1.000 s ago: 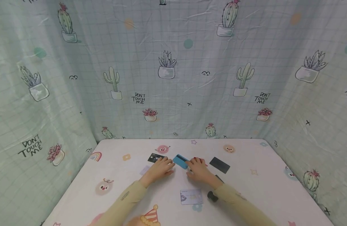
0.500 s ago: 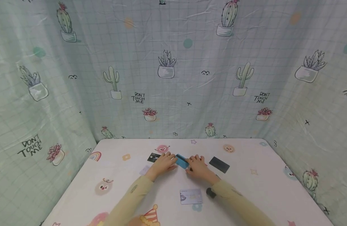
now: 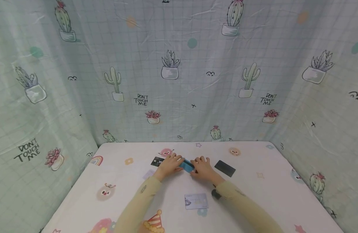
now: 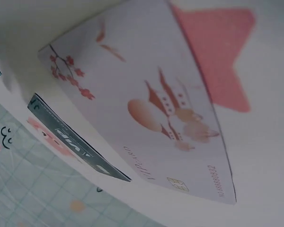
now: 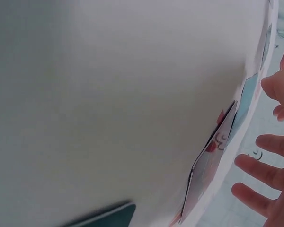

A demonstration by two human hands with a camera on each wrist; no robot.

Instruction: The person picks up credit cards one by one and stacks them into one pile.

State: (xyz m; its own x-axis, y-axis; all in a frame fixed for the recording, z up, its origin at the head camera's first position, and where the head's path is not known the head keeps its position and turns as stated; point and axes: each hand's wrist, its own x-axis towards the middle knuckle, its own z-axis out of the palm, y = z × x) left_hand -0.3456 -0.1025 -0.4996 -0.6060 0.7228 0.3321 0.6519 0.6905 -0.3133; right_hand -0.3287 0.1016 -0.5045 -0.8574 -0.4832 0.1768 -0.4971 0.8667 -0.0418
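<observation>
A blue card (image 3: 186,165) with a dark stripe lies between the two hands. The left hand (image 3: 168,165) has its fingertips at the card's left end, covering part of it; in the left wrist view only one fingertip shows at the edge. At the card's right end is the right hand (image 3: 204,169), its index finger over the corner. Spread, extended fingers (image 5: 258,170) show in the right wrist view, with nothing curled inside them. A card with red flowers (image 5: 206,165) lies beneath this hand, hidden from the head view. Firm contact with the blue card is unclear.
Left of the hands lie a black VIP card (image 3: 157,161) and a pale flowered card (image 4: 151,109). A dark card (image 3: 224,168) is at the right, a silver-white card (image 3: 196,201) in front. A small black object (image 3: 216,194) sits under the right sleeve. Patterned cloth (image 3: 179,97) hangs behind.
The left hand has moved right and slightly forward, onto the blue card's left end. The right hand and forearm have shifted slightly forward, covering the red-edged card. The view has shifted a little.
</observation>
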